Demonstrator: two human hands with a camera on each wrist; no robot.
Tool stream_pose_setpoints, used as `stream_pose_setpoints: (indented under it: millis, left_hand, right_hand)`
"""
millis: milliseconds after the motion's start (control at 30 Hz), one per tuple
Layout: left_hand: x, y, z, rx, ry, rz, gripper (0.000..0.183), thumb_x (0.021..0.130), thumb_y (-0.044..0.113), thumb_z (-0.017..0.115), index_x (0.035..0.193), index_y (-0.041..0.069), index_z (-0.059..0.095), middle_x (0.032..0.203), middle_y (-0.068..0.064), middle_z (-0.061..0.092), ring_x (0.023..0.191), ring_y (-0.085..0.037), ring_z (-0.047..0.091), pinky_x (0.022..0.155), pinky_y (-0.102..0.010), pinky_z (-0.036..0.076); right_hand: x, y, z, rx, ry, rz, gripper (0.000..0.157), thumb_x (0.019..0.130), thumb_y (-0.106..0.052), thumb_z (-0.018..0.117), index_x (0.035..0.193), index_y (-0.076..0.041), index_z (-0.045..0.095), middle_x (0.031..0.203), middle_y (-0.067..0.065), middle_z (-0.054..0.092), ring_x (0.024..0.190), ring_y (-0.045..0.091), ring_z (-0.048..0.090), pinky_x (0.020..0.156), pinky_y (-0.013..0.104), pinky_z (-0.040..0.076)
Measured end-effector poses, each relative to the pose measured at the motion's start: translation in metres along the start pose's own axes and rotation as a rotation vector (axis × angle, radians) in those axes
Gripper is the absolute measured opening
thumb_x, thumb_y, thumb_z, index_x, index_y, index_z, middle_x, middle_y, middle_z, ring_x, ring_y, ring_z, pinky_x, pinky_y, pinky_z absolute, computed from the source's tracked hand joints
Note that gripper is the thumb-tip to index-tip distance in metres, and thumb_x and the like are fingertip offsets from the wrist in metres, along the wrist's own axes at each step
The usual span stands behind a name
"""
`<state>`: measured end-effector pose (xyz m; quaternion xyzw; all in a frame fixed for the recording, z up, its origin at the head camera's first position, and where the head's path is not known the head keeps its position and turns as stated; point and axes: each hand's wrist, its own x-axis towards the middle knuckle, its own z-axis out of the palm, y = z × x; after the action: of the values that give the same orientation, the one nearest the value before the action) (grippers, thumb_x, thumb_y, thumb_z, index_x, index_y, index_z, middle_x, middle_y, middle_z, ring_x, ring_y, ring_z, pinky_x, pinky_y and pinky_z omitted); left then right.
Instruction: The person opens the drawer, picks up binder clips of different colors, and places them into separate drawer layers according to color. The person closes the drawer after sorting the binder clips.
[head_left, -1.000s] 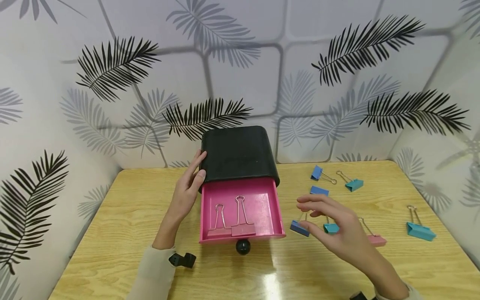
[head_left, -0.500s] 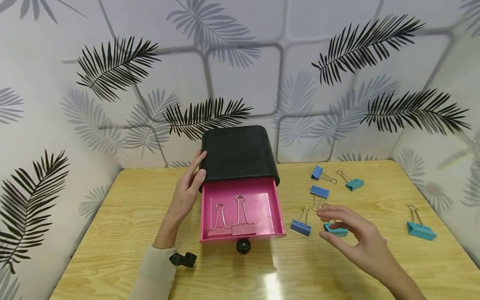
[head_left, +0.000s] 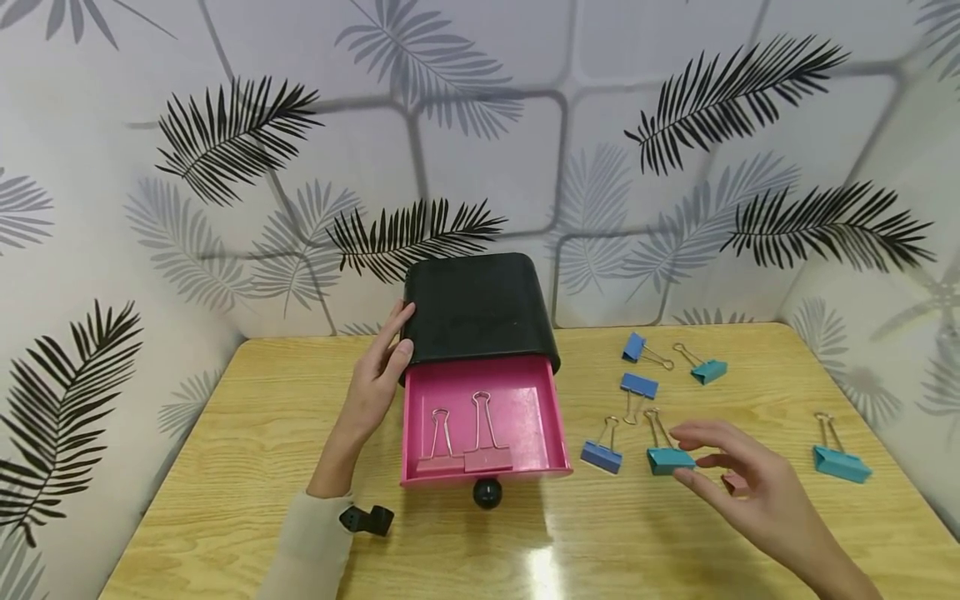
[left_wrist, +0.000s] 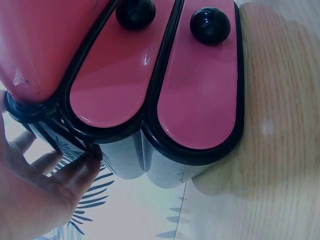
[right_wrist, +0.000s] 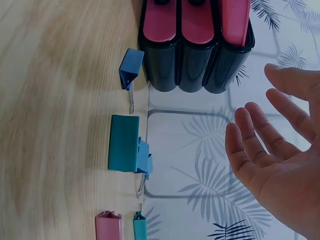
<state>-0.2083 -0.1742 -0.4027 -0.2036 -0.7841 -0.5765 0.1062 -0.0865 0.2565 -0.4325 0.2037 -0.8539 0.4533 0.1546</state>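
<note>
A black drawer unit (head_left: 472, 308) stands at the table's back, its pink top drawer (head_left: 528, 421) pulled out. Two pink binder clips, a smaller one (head_left: 440, 463) and a larger one (head_left: 487, 458), lie in the drawer near its front. My left hand (head_left: 371, 383) rests on the unit's left side, fingers extended. In the left wrist view, that hand (left_wrist: 42, 185) touches the casing beside the top drawer. My right hand (head_left: 753, 492) hovers over the table, fingers apart and holding nothing. Nearest to it are a teal binder clip (head_left: 667, 461) and a partly hidden pink one (head_left: 735, 482).
Three blue binder clips, a front one (head_left: 602, 456), a middle one (head_left: 639, 384) and a back one (head_left: 633, 346), lie right of the unit. Two more teal clips lie farther back (head_left: 708, 370) and far right (head_left: 842, 463). Patterned walls (head_left: 480, 167) border the wooden table (head_left: 285, 417).
My right hand has moved to the right, from above the front blue clip to beside the teal clip, uncovering the blue clips. The left hand and the drawer have not moved.
</note>
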Motion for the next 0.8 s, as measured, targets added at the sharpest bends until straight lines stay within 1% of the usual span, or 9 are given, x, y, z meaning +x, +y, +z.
stream_pose_setpoints:
  millis: [67, 133, 200, 267, 400, 500, 633, 700, 800]
  left_hand:
    - [0.0, -0.001, -0.001, 0.005, 0.0, -0.012, 0.051, 0.108, 0.011, 0.046, 0.158, 0.003, 0.039, 0.168, -0.015, 0.023, 0.154, -0.026, 0.025, 0.118, -0.05, 0.032]
    - [0.0, -0.003, -0.001, 0.008, 0.0, -0.019, 0.051, 0.108, 0.011, 0.046, 0.158, 0.003, 0.038, 0.168, -0.013, 0.023, 0.153, -0.026, 0.025, 0.118, -0.049, 0.033]
    - [0.0, -0.004, -0.002, 0.006, 0.0, -0.027, 0.051, 0.108, 0.012, 0.046, 0.158, 0.004, 0.038, 0.169, -0.01, 0.023, 0.153, -0.025, 0.026, 0.117, -0.048, 0.034]
    - [0.002, -0.006, -0.003, 0.005, -0.002, -0.022, 0.051, 0.108, 0.012, 0.047, 0.158, 0.004, 0.038, 0.168, -0.011, 0.023, 0.153, -0.025, 0.026, 0.117, -0.048, 0.033]
    - [0.009, -0.03, -0.003, 0.005, 0.001, 0.001, 0.052, 0.109, 0.015, 0.047, 0.159, 0.011, 0.039, 0.169, -0.008, 0.023, 0.153, -0.021, 0.026, 0.118, -0.048, 0.033]
    - [0.013, -0.048, -0.003, 0.001, 0.006, 0.014, 0.051, 0.109, 0.016, 0.047, 0.16, 0.017, 0.04, 0.169, -0.004, 0.023, 0.153, -0.016, 0.026, 0.119, -0.046, 0.032]
    - [0.016, -0.042, -0.003, -0.017, 0.001, 0.015, 0.051, 0.109, 0.013, 0.046, 0.159, 0.012, 0.039, 0.169, -0.008, 0.023, 0.153, -0.019, 0.026, 0.119, -0.047, 0.031]
    - [0.016, -0.034, -0.004, -0.026, -0.003, 0.012, 0.051, 0.109, 0.012, 0.046, 0.159, 0.008, 0.038, 0.169, -0.011, 0.022, 0.153, -0.021, 0.026, 0.119, -0.048, 0.03]
    - [0.016, -0.02, -0.005, -0.027, -0.008, 0.002, 0.051, 0.109, 0.012, 0.046, 0.159, 0.004, 0.038, 0.169, -0.011, 0.023, 0.153, -0.024, 0.027, 0.119, -0.047, 0.031]
  right_hand:
    - [-0.001, 0.002, -0.002, -0.021, -0.005, 0.03, 0.052, 0.085, 0.01, 0.077, 0.131, -0.012, 0.067, 0.122, 0.003, 0.068, 0.106, 0.004, 0.065, 0.073, 0.019, 0.057]
    - [-0.003, 0.003, -0.003, -0.049, -0.008, 0.061, 0.05, 0.086, 0.007, 0.078, 0.13, -0.014, 0.067, 0.121, 0.004, 0.068, 0.105, 0.003, 0.065, 0.079, 0.019, 0.057]
    - [-0.004, 0.003, -0.005, -0.068, -0.002, 0.087, 0.048, 0.087, 0.004, 0.078, 0.13, -0.016, 0.067, 0.121, 0.004, 0.068, 0.102, 0.003, 0.066, 0.077, 0.018, 0.057]
    - [-0.006, 0.005, -0.007, -0.086, 0.008, 0.107, 0.047, 0.088, 0.002, 0.078, 0.129, -0.017, 0.068, 0.12, 0.001, 0.068, 0.099, 0.002, 0.067, 0.075, 0.018, 0.057]
    - [-0.01, 0.01, -0.011, -0.088, 0.026, 0.116, 0.048, 0.087, 0.005, 0.078, 0.13, -0.014, 0.067, 0.12, -0.004, 0.067, 0.099, 0.001, 0.066, 0.073, 0.018, 0.057]
    - [-0.012, 0.015, -0.015, -0.065, 0.025, 0.108, 0.051, 0.086, 0.01, 0.076, 0.132, -0.009, 0.065, 0.123, -0.001, 0.066, 0.104, 0.002, 0.064, 0.075, 0.018, 0.056]
    - [-0.015, 0.023, -0.018, -0.066, 0.034, 0.104, 0.053, 0.085, 0.014, 0.075, 0.133, -0.007, 0.065, 0.126, 0.003, 0.064, 0.109, 0.003, 0.061, 0.075, 0.016, 0.055]
    - [-0.015, 0.026, -0.019, -0.078, 0.046, 0.11, 0.052, 0.085, 0.013, 0.075, 0.132, -0.006, 0.065, 0.126, 0.005, 0.065, 0.109, 0.003, 0.061, 0.075, 0.015, 0.055]
    - [-0.016, 0.032, -0.023, -0.077, 0.055, 0.126, 0.051, 0.085, 0.013, 0.075, 0.132, -0.005, 0.065, 0.125, 0.004, 0.065, 0.109, 0.004, 0.062, 0.076, 0.015, 0.055]
